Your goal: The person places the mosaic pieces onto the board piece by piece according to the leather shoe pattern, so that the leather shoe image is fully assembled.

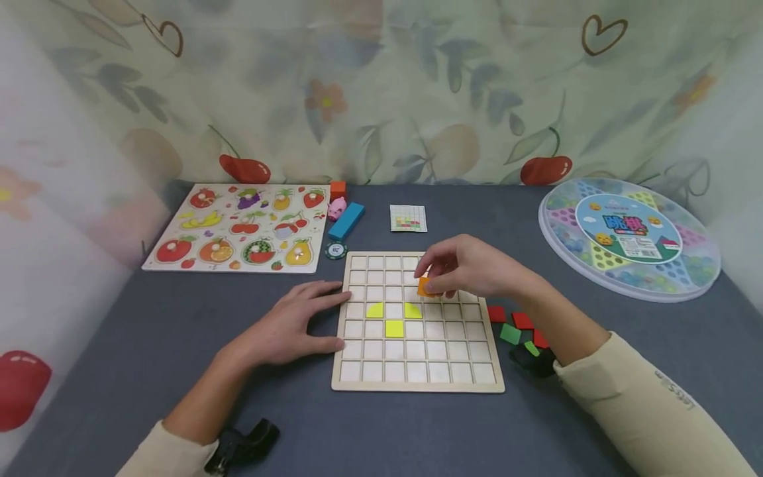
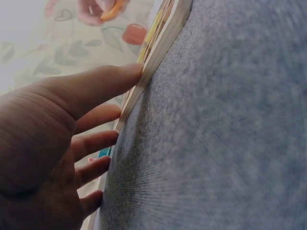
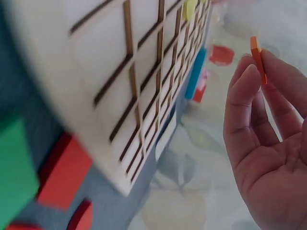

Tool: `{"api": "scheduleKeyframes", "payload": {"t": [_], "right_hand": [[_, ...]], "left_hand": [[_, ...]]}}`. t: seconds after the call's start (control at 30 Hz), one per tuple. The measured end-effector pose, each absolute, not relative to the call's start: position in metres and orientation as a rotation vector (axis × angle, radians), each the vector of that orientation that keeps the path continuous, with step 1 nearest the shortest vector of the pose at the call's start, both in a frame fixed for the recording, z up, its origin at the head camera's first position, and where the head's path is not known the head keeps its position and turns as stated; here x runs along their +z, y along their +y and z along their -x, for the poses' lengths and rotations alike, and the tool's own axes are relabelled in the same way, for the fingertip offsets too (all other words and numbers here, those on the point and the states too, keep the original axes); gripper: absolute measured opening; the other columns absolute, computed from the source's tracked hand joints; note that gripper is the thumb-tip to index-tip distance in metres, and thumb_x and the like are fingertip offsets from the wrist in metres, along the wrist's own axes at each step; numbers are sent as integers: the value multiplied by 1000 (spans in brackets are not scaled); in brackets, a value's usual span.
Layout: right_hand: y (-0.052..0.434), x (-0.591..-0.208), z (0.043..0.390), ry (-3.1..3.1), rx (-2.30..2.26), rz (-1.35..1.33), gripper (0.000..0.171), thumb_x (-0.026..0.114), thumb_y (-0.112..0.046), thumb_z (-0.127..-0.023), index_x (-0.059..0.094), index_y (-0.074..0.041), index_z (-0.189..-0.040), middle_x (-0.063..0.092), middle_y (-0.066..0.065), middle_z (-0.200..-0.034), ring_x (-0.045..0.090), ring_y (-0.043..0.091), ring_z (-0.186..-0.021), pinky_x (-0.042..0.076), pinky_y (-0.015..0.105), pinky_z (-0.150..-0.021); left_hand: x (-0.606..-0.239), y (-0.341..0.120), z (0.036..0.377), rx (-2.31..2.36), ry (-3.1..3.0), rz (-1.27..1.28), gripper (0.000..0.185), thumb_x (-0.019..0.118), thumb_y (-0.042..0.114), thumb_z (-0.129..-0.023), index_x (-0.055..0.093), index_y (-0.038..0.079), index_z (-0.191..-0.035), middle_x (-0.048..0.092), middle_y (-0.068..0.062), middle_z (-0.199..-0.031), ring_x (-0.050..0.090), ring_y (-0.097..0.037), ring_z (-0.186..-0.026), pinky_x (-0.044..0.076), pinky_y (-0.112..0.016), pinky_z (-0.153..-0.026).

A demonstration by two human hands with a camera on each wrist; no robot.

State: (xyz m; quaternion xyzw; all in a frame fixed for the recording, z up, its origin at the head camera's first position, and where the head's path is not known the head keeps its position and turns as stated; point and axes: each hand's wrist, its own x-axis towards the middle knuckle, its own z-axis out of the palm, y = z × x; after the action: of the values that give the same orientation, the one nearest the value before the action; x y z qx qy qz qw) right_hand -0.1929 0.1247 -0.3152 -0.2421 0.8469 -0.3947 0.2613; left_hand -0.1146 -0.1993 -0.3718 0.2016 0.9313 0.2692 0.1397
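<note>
Pinching orange tile (image 1: pixel 424 287) | right-hand fingers (image 1: pixel 440 268) | above grid board (image 1: pixel 417 381)

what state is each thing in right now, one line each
left hand: flat, fingers straight, touching the grid board's left edge
right hand: pinching the orange tile
orange tile: held above the board, not seated
grid board: flat on the table, three yellow tiles seated
round game case: lid on

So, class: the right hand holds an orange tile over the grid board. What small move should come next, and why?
Probably lower the orange tile into an empty square beside the yellow tiles: the right hand pinches it just above the grid board, which the left hand steadies.
</note>
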Motion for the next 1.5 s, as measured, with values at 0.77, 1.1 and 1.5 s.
{"api": "scheduleKeyframes", "payload": {"t": [0.77,1.1,1.5], "right_hand": [[37,-331,181,2171,-792,823,12,73,-2,-92,77,-12,-97,68,4,-82,67,16,-64,57,28,-66],[31,-329,178,2224,-696,877,11,75,-2,-91,79,-12,-93,69,2,-79,65,15,-62,55,25,-64],[30,-329,177,2340,-542,954,11,80,-7,-89,82,-18,-91,71,-6,-85,61,14,-81,50,27,-74]], "left_hand": [[-371,-203,112,772,2689,-587,76,77,48,-90,49,21,-156,37,-11,-166,29,-43,-150,29,-72,-114],[-374,-203,115,784,2695,-583,76,79,43,-90,49,21,-156,36,-10,-166,29,-42,-151,28,-71,-115],[-372,-200,115,791,2689,-587,75,79,42,-90,49,21,-156,35,-11,-167,28,-42,-151,27,-71,-116]]}}
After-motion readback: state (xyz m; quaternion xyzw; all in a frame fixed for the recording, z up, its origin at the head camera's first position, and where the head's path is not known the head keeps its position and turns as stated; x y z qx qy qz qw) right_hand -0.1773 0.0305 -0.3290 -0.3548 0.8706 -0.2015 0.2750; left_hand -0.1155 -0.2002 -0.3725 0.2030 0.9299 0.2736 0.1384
